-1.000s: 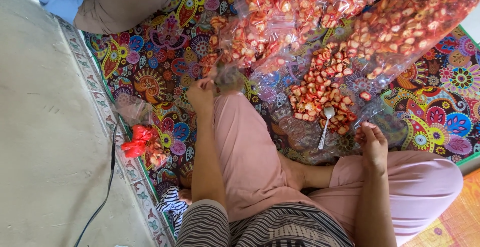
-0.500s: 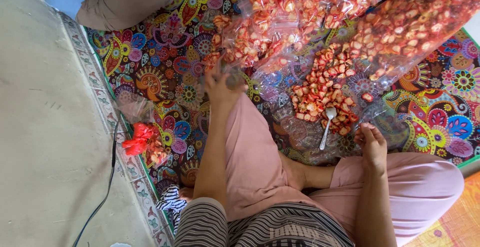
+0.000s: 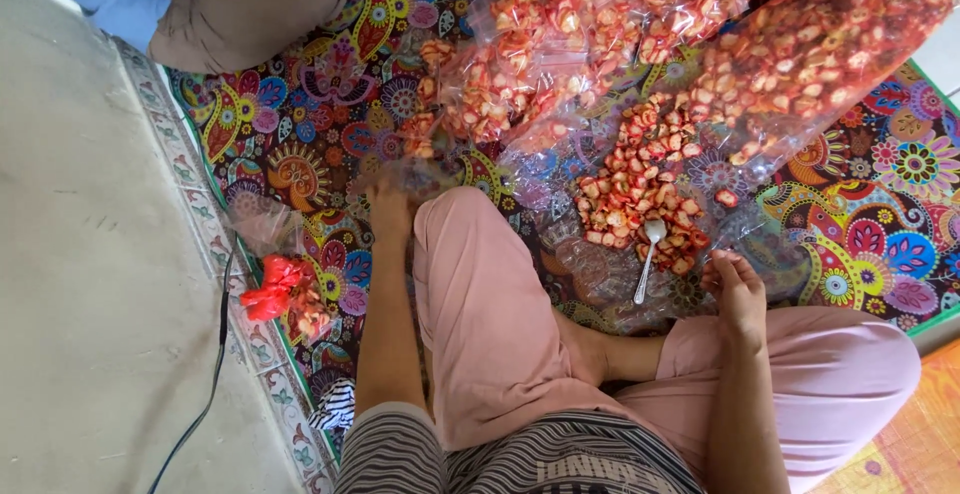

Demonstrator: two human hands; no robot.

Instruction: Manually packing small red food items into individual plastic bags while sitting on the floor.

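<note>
L hand [image 3: 392,199] grips a clear empty bag [image 3: 415,176] on the mat [image 3: 300,144]. R hand [image 3: 735,284], half curled, holds nothing clear. Spoon [image 3: 648,254] lies in loose snacks [image 3: 640,189]; filled bags [image 3: 560,44] behind.

Multicoloured paisley-printed floor mat [image 3: 300,144]: woven cloth look, matt, fine texture. Clear thin plastic bags [image 3: 620,14] of red-and-cream snack chips: glossy, crinkled film with bright glints. Loose red-and-cream chips [image 3: 640,194] on a clear plastic sheet: dry, rough, matt surfaces. Small silver metal spoon [image 3: 648,254]: smooth, shiny. Pale grey floor [image 3: 90,284]: hard, matt, faintly scuffed; patterned tile border [image 3: 200,224] smoother. Pink trousers [image 3: 490,334]: soft matt cloth. Small red plastic bag [image 3: 268,289]: glossy, bunched. Thin black cable [image 3: 215,374]: smooth.
</note>
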